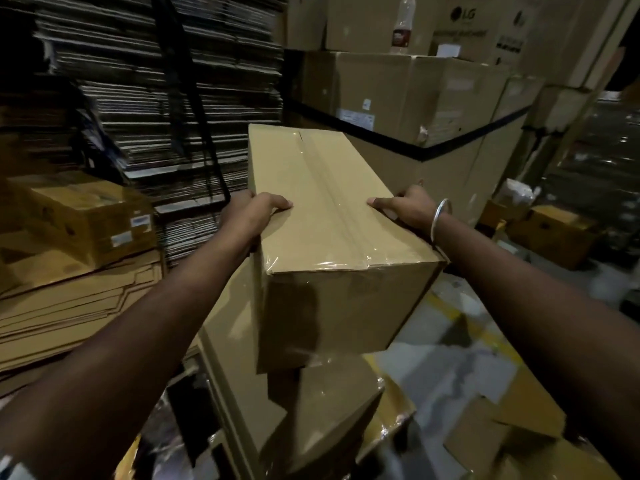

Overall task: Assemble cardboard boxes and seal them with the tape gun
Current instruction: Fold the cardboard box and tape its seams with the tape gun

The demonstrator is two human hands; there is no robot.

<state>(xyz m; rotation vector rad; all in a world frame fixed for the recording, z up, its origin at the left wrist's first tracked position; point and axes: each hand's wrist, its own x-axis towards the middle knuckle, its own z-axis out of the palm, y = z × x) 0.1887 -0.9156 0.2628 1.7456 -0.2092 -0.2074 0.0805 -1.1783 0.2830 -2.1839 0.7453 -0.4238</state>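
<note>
Below the hands and nearest the viewer lie other closed cartons (322,420) with glossy film on them, on a floor (460,368) marked with a yellow line. Above these, the sealed box (332,216) is carried between both hands: the left hand (254,211) grips its left upper edge, thumb on the top face and fingers down the side out of view; the right hand (403,206), with a bangle (440,218) at the wrist, grips the right upper edge likewise. The hands are apart, the box's width between them. A strip of clear tape (332,202) runs the length of the top seam between the hands and folds over the near end. Judgement: this box is assembled and its top sealed; the underside cannot be seen. What remains for it is apparently setting it down. No tape gun is in view. To the left of the hands, flattened cardboard (69,306) is stacked, with taller stacks of flat blanks (156,81) beyond, suggesting more boxes remain unassembled. Beyond the hands stand large banded cartons (415,109).
</note>
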